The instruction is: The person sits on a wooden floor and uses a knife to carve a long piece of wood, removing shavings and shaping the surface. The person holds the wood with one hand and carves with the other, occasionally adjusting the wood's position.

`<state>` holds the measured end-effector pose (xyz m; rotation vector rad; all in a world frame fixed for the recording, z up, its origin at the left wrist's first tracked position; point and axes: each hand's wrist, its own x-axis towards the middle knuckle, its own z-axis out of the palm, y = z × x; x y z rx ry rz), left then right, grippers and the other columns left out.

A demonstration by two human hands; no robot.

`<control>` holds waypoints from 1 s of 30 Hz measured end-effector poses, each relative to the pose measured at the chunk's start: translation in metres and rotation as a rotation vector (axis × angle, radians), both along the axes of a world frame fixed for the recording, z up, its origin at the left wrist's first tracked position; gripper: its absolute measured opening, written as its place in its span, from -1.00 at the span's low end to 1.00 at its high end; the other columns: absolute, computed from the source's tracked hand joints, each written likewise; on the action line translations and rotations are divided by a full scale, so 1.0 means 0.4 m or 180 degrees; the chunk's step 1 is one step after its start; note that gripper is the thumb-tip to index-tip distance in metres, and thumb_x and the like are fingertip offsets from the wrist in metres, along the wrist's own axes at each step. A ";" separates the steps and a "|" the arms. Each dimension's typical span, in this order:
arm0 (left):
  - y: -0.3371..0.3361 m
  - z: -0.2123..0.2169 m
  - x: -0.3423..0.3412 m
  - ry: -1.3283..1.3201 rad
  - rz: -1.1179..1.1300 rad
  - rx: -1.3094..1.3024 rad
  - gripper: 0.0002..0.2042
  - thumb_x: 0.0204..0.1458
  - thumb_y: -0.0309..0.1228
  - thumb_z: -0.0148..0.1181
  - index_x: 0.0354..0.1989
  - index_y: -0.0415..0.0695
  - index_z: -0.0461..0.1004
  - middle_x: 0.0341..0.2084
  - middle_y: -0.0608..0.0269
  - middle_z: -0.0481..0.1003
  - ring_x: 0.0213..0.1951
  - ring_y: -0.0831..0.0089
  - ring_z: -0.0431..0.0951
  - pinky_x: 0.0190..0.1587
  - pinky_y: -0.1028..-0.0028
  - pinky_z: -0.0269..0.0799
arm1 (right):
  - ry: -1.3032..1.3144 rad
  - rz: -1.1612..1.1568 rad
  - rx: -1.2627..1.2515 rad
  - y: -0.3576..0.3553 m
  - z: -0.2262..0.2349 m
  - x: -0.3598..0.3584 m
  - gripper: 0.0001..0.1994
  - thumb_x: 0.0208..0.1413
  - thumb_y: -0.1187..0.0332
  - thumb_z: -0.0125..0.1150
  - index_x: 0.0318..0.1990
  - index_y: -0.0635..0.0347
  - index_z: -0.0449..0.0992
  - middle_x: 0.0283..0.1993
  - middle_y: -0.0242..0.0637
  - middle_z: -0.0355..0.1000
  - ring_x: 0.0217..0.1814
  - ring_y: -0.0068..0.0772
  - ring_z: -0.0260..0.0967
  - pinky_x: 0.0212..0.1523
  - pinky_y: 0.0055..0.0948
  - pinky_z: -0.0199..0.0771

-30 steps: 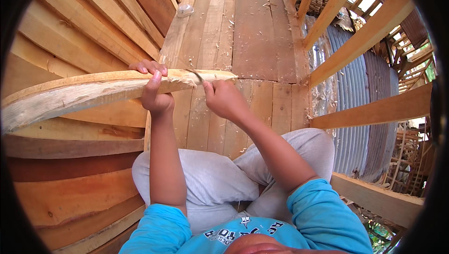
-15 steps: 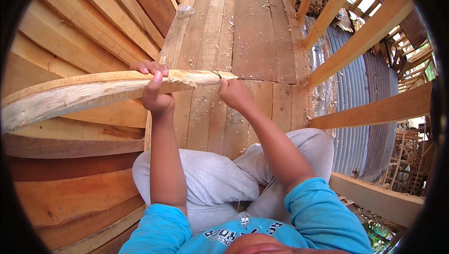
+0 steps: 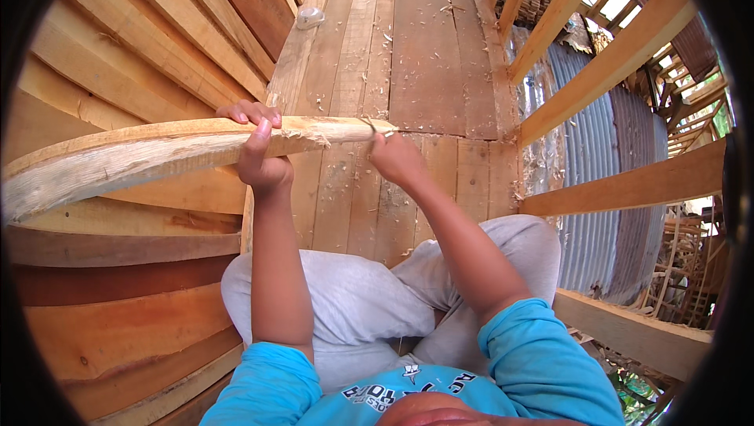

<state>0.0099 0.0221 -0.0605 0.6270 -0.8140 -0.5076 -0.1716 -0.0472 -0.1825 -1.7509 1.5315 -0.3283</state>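
A long pale wooden plank (image 3: 141, 155) with a rough, splintered edge runs across in front of me from the left. My left hand (image 3: 258, 147) grips it from above near its right part. My right hand (image 3: 397, 160) is closed on a small metal blade (image 3: 371, 127) whose tip touches the plank's tapered right end. I sit with grey-trousered legs (image 3: 369, 300) on a plank floor.
The board floor (image 3: 416, 49) ahead is strewn with wood shavings. Stacked planks (image 3: 157, 33) rise on the left. A small whitish object (image 3: 310, 16) lies far ahead. Wooden beams (image 3: 628, 182) and corrugated metal sheeting (image 3: 597, 151) stand at the right, with an open drop beyond.
My right hand has slid the blade rightward along the plank toward its tapered end. My left hand keeps its grip in the same place.
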 end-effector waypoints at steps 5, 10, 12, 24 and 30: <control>0.015 -0.007 0.033 -0.0049 -0.0139 -0.0038 -0.70 -0.19 -0.49 0.13 -0.26 -0.02 0.20 -0.51 0.32 0.24 -0.39 0.46 0.34 -0.14 0.35 0.29 | -0.0017 0.0181 0.0420 -0.021 0.014 -0.032 -0.48 0.35 0.14 -0.20 -0.22 0.49 0.58 -0.20 0.30 0.52 -0.04 0.29 0.49 0.05 0.01 0.46; 0.017 -0.006 0.013 0.0108 0.0022 0.0069 -0.67 -0.21 -0.49 0.14 -0.25 -0.03 0.19 -0.51 0.31 0.25 -0.39 0.46 0.35 -0.14 0.35 0.31 | -0.0673 0.0772 0.0083 0.096 0.222 0.068 -0.45 0.36 0.11 -0.17 -0.33 0.52 0.56 -0.30 0.27 0.52 -0.21 0.21 0.51 -0.07 0.02 0.47; 0.017 0.001 0.008 0.0094 0.0137 0.0121 -0.67 -0.21 -0.49 0.14 -0.25 -0.04 0.20 -0.51 0.31 0.25 -0.38 0.45 0.35 -0.13 0.34 0.32 | -0.0510 0.0510 -0.0006 0.081 0.165 0.059 -0.45 0.36 0.10 -0.16 -0.32 0.54 0.55 -0.30 0.27 0.52 -0.22 0.22 0.52 -0.07 0.06 0.45; 0.019 -0.013 0.020 0.0048 0.0105 0.0065 -0.73 -0.15 -0.49 0.13 -0.26 -0.01 0.22 -0.50 0.30 0.28 -0.38 0.43 0.37 -0.13 0.34 0.32 | -0.0582 0.0407 -0.0042 0.110 0.196 0.077 -0.41 0.36 0.07 -0.18 -0.32 0.56 0.54 -0.29 0.37 0.49 -0.15 0.33 0.49 -0.06 0.08 0.43; -0.002 0.002 0.007 -0.0023 0.0010 -0.0034 -0.69 -0.18 -0.49 0.15 -0.25 -0.04 0.21 -0.54 0.30 0.28 -0.40 0.44 0.37 -0.16 0.37 0.36 | -0.0031 -0.0387 0.0365 -0.034 -0.083 -0.042 -0.42 0.36 0.08 -0.18 -0.25 0.58 0.55 -0.24 0.37 0.50 -0.08 0.33 0.50 -0.01 0.05 0.44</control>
